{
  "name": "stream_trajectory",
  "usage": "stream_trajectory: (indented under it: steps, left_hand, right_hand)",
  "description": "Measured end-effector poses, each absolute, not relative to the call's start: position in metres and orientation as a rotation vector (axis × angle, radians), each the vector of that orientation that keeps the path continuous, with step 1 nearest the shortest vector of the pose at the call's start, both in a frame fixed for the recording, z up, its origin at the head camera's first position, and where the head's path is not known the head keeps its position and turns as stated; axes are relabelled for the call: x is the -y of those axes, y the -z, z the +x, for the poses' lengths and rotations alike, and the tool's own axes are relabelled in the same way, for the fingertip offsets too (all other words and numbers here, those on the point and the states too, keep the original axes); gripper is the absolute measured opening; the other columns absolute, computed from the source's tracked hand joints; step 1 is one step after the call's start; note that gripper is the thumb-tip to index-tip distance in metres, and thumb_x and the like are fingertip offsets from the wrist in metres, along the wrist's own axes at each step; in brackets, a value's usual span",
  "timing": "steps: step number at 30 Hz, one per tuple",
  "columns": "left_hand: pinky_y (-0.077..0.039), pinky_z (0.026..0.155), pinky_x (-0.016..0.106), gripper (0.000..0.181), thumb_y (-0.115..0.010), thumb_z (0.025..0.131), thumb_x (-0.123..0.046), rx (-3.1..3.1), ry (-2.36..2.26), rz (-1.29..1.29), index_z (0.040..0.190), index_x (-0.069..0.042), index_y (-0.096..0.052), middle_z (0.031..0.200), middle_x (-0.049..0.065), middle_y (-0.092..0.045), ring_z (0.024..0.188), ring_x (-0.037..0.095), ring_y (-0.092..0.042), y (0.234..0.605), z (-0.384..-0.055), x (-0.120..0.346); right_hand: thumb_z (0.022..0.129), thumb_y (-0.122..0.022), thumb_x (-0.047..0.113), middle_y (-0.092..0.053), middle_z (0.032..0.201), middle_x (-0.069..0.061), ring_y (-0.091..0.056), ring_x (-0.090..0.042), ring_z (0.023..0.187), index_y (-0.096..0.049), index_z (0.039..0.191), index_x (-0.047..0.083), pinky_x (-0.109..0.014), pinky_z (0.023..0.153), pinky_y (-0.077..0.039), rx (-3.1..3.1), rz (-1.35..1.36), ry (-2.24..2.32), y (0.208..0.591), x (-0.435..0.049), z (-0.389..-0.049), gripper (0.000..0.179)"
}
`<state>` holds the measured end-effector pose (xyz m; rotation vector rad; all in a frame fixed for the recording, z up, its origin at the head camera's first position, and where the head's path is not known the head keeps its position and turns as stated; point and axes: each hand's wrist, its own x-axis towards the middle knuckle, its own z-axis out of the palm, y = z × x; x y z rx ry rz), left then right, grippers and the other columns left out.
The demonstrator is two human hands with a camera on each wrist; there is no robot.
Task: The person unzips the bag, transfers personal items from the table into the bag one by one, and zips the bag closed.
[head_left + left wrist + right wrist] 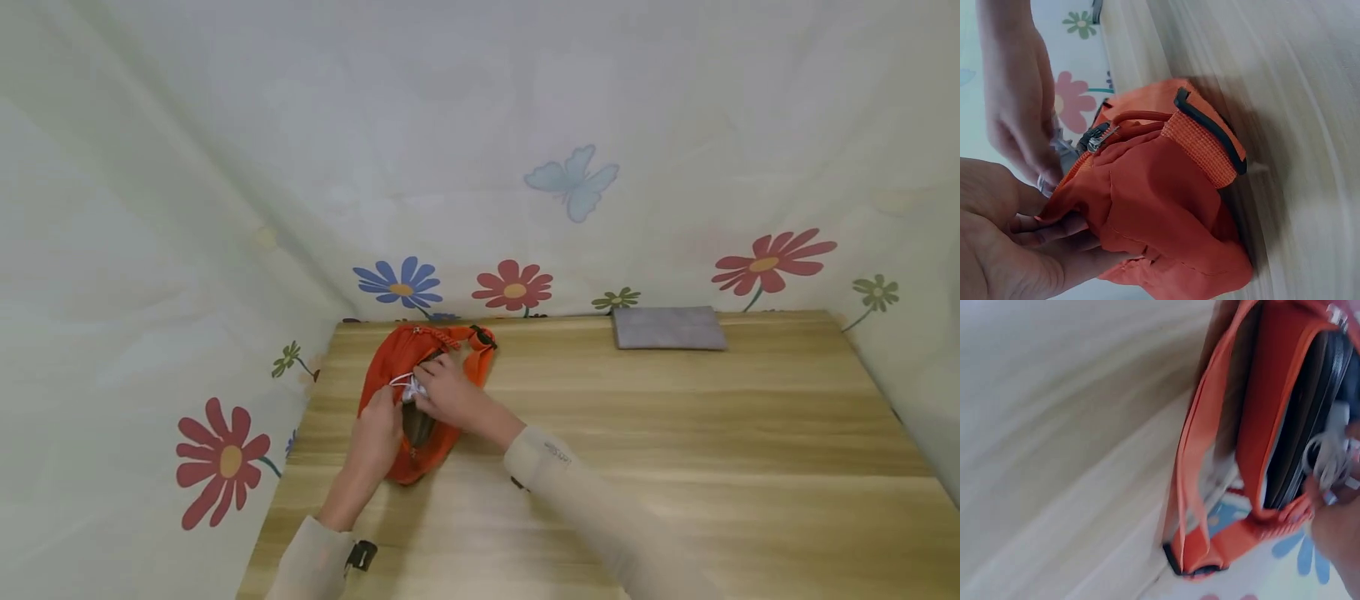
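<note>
An orange waist bag rests at the left of the table with its zipped mouth open. My left hand grips the fabric edge of that mouth; in the left wrist view its thumb and fingers pinch the orange cloth. At the opening, my right hand holds a coiled white cable between thumb and fingers. A dark item with a black edge stands inside the bag beside the cable. The bag's deeper interior is hidden.
The bag's orange strap with a black buckle lies along its right side. A flat grey pouch lies at the back edge of the wooden table. Flower-printed cloth hangs behind and to the left.
</note>
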<state>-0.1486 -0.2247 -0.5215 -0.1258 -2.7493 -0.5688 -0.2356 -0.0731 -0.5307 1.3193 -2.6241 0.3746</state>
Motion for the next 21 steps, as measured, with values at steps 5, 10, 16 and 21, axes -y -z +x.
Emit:
stream_trajectory:
  steps: [5,10,16,21]
  left_hand:
    - [-0.054,0.064,0.053,0.012,-0.061,0.097,0.002,2.774,0.599,-0.159,0.106,0.009,-0.058,0.091,0.023,-0.062,0.082,0.043,-0.066,0.520,-0.149,0.225]
    - [-0.054,0.064,0.052,0.008,-0.063,0.096,0.000,2.778,0.598,-0.159,0.103,0.004,-0.060,0.091,0.019,-0.063,0.082,0.041,-0.066,0.519,-0.150,0.218]
    - [-0.050,0.051,0.050,0.009,-0.068,0.093,0.001,2.812,0.518,-0.149,0.096,-0.001,-0.059,0.087,0.012,-0.062,0.069,0.034,-0.065,0.519,-0.147,0.206]
    - [-0.050,0.051,0.052,0.012,-0.068,0.093,-0.002,2.785,0.484,-0.123,0.099,0.000,-0.058,0.090,0.016,-0.062,0.068,0.037,-0.065,0.522,-0.147,0.195]
  right_hand:
    - [0.103,-0.060,0.031,-0.065,0.135,-0.005,-0.057,-0.021,0.124,-0.062,0.138,0.006,-0.033,0.111,-0.037,2.474,1.628,-0.275,0.523,0.057,-0.249,0.042]
    - [0.104,-0.059,0.028,-0.069,0.125,0.001,-0.059,-0.018,0.116,-0.067,0.130,0.013,-0.028,0.104,-0.043,2.467,1.654,-0.014,0.520,0.060,-0.252,0.031]
    - [0.105,-0.054,0.021,-0.069,0.109,-0.002,-0.060,-0.018,0.101,-0.072,0.117,0.012,-0.026,0.088,-0.051,2.653,1.227,0.225,0.544,0.083,-0.238,0.023]
    - [0.102,-0.056,0.022,-0.068,0.105,-0.006,-0.057,-0.022,0.097,-0.072,0.115,0.007,-0.030,0.088,-0.045,2.621,0.990,0.107,0.557,0.088,-0.234,0.025]
